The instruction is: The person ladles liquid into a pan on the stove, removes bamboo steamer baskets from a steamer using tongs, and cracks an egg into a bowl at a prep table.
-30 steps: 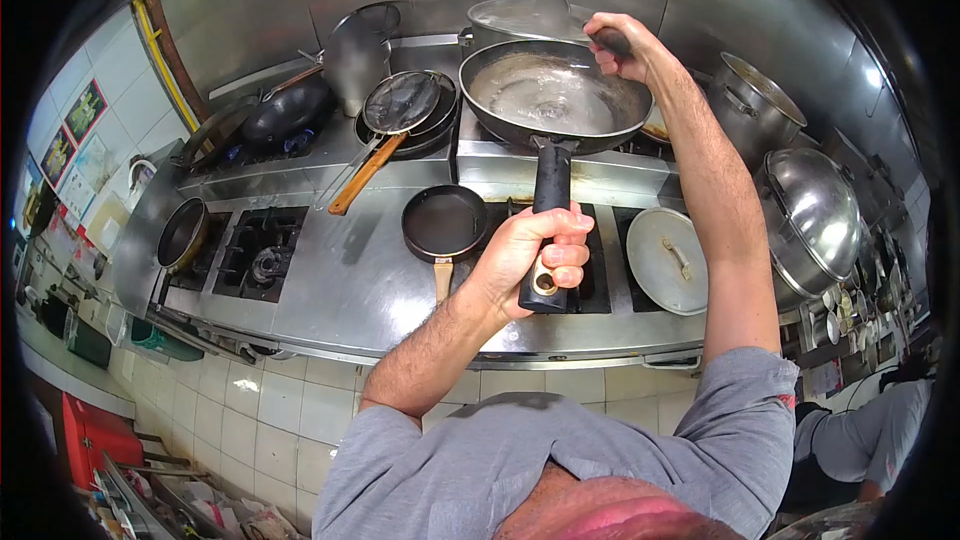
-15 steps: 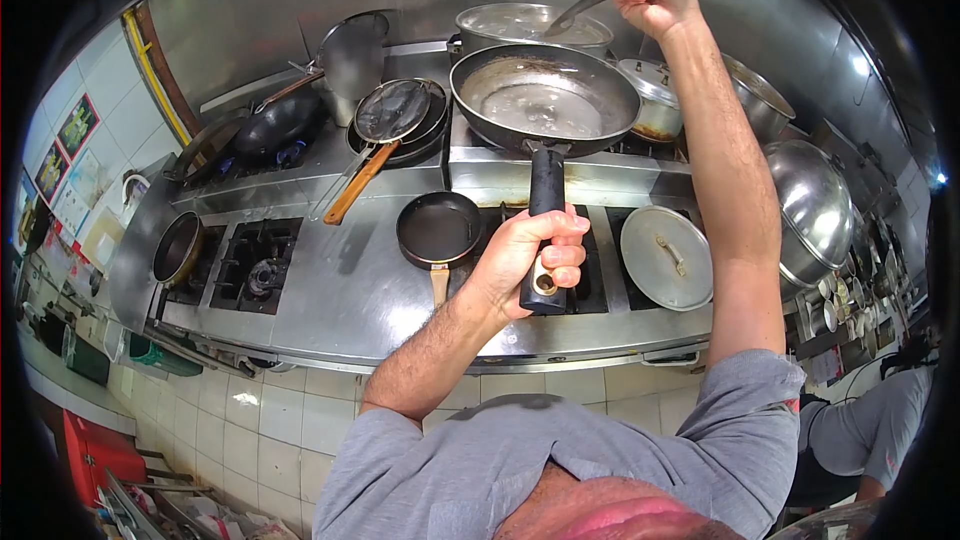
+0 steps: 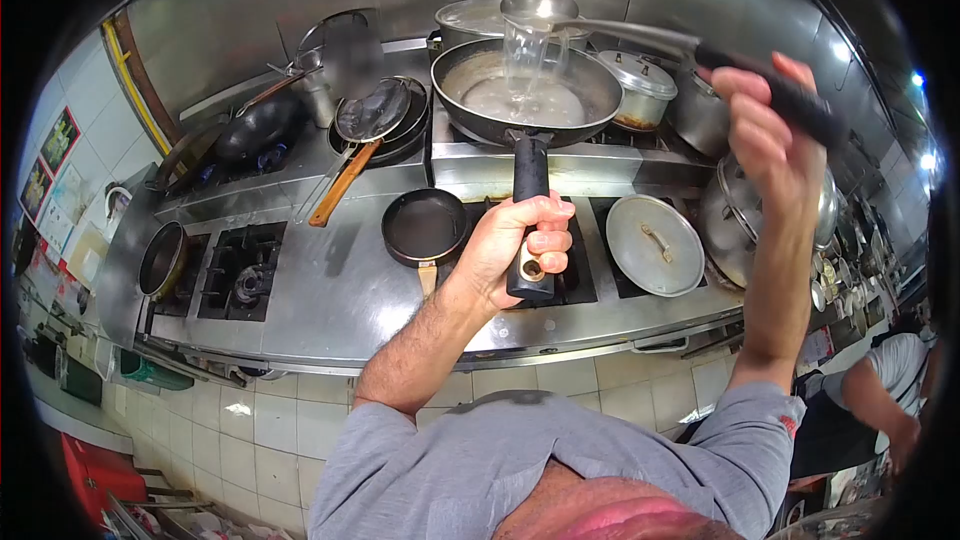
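Note:
My left hand [image 3: 527,248] is wrapped round the black handle of a large frying pan [image 3: 460,80] on the raised back burner. Clear liquid lies in the pan and more falls into it from a tilted metal ladle [image 3: 541,5] above. My right hand [image 3: 765,125], slightly blurred, grips the ladle's black handle out to the right. Behind the frying pan stands a wide pot [image 3: 455,22] of liquid. A small black pan [image 3: 424,225] with a light wooden handle rests left of my left hand.
A round lid [image 3: 655,245] covers the front burner at right. Strainers [image 3: 372,118] with a wooden handle lie on a pan at left. A black wok [image 3: 262,130] sits over a blue flame. Lidded pots [image 3: 638,85] stand at back right. Another person [image 3: 880,390] is at far right.
The ladle has come up out of the rear pot and tipped over the frying pan, pouring liquid. My right hand has moved right and down. My left hand keeps its grip.

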`<state>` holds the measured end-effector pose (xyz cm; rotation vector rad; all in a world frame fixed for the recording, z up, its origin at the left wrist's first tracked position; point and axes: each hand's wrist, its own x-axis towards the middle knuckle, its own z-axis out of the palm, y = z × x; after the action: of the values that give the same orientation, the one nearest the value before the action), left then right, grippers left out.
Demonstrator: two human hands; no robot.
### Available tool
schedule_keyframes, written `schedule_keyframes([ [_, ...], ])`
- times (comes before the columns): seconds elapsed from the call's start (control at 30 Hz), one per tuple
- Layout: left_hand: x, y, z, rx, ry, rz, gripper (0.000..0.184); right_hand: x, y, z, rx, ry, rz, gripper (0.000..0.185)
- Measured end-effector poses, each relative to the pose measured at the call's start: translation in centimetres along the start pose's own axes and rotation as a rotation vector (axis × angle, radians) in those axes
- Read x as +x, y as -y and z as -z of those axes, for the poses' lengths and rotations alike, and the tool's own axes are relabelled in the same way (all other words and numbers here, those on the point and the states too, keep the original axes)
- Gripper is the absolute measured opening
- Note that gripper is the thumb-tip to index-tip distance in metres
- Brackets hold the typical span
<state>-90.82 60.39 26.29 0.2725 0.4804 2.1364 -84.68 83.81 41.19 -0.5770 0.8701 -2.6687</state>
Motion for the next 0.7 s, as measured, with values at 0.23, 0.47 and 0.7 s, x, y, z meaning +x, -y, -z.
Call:
schedule_keyframes([
  [0.23,-0.1,-0.2,0.0,-0.014,-0.005,0.015,0.004,-6.3,-5.4,1.8,-0.589,-0.23,0.08,0.057],
  [0.47,0.0,0.0,0.0,0.0,0.006,0.01,0.004,1.3,-2.8,5.7,-1.117,-0.386,0.08,0.061],
  [0.7,0.2,0.3,-0.2,0.007,-0.01,0.002,0.014,15.5,-0.1,11.5,-1.133,-0.382,0.008,0.028],
])
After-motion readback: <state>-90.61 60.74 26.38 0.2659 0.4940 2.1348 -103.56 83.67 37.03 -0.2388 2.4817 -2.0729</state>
